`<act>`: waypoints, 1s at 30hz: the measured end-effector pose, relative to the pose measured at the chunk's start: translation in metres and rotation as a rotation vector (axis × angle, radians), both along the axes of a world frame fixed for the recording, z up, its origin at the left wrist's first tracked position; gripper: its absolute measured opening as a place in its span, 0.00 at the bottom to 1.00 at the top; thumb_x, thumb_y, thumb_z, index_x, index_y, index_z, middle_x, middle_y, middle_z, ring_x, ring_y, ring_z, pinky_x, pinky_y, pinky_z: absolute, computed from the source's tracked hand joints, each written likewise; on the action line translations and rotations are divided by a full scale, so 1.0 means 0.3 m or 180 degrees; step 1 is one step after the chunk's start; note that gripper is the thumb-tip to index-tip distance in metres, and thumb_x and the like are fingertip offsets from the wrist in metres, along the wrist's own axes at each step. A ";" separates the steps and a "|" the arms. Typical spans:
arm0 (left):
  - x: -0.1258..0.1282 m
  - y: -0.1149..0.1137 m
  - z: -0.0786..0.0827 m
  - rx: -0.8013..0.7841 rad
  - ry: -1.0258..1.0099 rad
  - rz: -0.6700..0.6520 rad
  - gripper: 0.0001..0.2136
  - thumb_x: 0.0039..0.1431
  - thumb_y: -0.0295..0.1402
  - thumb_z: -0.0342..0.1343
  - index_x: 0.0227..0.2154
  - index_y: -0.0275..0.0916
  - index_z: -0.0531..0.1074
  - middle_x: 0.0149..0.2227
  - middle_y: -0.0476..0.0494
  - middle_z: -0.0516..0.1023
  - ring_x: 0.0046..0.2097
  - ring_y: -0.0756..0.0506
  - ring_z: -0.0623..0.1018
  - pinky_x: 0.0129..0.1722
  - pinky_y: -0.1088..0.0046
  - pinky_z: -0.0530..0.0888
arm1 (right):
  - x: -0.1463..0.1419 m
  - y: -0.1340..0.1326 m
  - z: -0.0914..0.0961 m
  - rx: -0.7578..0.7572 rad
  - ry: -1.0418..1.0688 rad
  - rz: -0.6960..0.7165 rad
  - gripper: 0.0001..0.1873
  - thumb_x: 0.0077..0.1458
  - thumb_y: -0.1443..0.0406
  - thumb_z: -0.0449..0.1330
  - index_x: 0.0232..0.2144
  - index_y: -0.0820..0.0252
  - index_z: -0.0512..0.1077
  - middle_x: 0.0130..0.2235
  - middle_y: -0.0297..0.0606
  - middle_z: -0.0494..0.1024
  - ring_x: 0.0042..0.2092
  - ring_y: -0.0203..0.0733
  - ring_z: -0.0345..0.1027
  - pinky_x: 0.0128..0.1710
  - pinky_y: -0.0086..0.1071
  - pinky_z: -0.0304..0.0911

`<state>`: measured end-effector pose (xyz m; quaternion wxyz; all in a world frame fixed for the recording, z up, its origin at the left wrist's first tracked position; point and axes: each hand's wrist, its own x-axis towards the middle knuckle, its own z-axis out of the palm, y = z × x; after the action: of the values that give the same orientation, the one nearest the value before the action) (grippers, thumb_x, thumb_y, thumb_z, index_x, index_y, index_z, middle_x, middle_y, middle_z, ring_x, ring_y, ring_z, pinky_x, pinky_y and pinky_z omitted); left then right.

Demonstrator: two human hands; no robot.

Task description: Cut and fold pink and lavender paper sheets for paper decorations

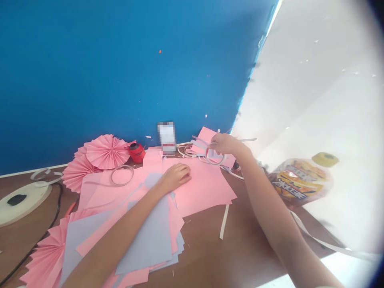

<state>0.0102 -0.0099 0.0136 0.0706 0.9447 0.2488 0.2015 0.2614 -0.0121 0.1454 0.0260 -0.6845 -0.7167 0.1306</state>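
Note:
My left hand [176,177] lies palm down on a sheet of pink paper [204,184], its fingers loosely stretched out and holding nothing I can see. Further right, the fingers of my right hand [223,144] are closed on the upper edge of a thin ring that looks like a roll of tape [221,163]. Pink and grey paper pieces [207,136] are bunched behind that hand. Beneath my left forearm is an uneven stack of grey-blue paper [150,236] with pink sheets mixed in. A second thin ring [122,176] rests on the pink sheets to the left.
Pleated pink paper fans [108,152] stand by the blue wall [120,72], beside a red round object [137,153]. A phone [167,136] leans there. At right is a yellow-capped drink bottle [303,180]. A white oval device [24,203] and black cable [45,232] occupy the left.

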 end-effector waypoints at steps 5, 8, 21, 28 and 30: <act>-0.007 -0.007 -0.004 -0.0399 -0.0299 0.0212 0.26 0.59 0.43 0.53 0.59 0.42 0.57 0.57 0.37 0.67 0.55 0.39 0.70 0.54 0.58 0.67 | -0.093 -0.035 0.005 -0.0448 0.1038 0.1301 0.19 0.58 0.52 0.53 0.29 0.62 0.72 0.23 0.36 0.73 0.25 0.35 0.64 0.25 0.28 0.55; -0.013 -0.016 -0.005 -0.0590 -0.0626 0.0367 0.39 0.57 0.44 0.56 0.65 0.46 0.40 0.64 0.35 0.57 0.55 0.40 0.71 0.53 0.58 0.69 | -0.121 -0.030 -0.024 -0.0615 0.1222 0.1607 0.19 0.59 0.53 0.52 0.36 0.62 0.73 0.23 0.34 0.71 0.24 0.33 0.63 0.24 0.27 0.53; -0.011 -0.015 -0.012 -0.0683 -0.1248 0.0511 0.24 0.59 0.39 0.54 0.58 0.47 0.58 0.52 0.43 0.71 0.43 0.47 0.75 0.42 0.69 0.73 | -0.116 0.004 -0.067 -0.0621 0.1311 0.1531 0.15 0.62 0.56 0.51 0.40 0.59 0.72 0.26 0.33 0.72 0.26 0.31 0.64 0.24 0.24 0.56; -0.007 -0.026 0.003 -0.0631 -0.1399 0.0485 0.10 0.62 0.31 0.46 0.46 0.41 0.65 0.47 0.42 0.72 0.41 0.48 0.73 0.42 0.68 0.71 | -0.101 0.014 -0.077 -0.0657 0.1222 0.1263 0.14 0.60 0.55 0.54 0.41 0.57 0.69 0.29 0.35 0.74 0.26 0.33 0.68 0.21 0.23 0.57; -0.009 -0.028 0.010 -0.0721 -0.1438 0.0407 0.08 0.60 0.31 0.49 0.43 0.41 0.64 0.47 0.42 0.72 0.43 0.47 0.73 0.42 0.68 0.71 | -0.104 0.019 -0.086 -0.0681 0.1262 0.1235 0.14 0.61 0.55 0.53 0.42 0.57 0.68 0.29 0.35 0.74 0.26 0.33 0.68 0.22 0.23 0.58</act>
<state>0.0074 -0.0184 0.0166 0.2168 0.8442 0.3068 0.3823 0.2300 -0.0065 0.1196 0.0678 -0.4948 -0.7973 0.3391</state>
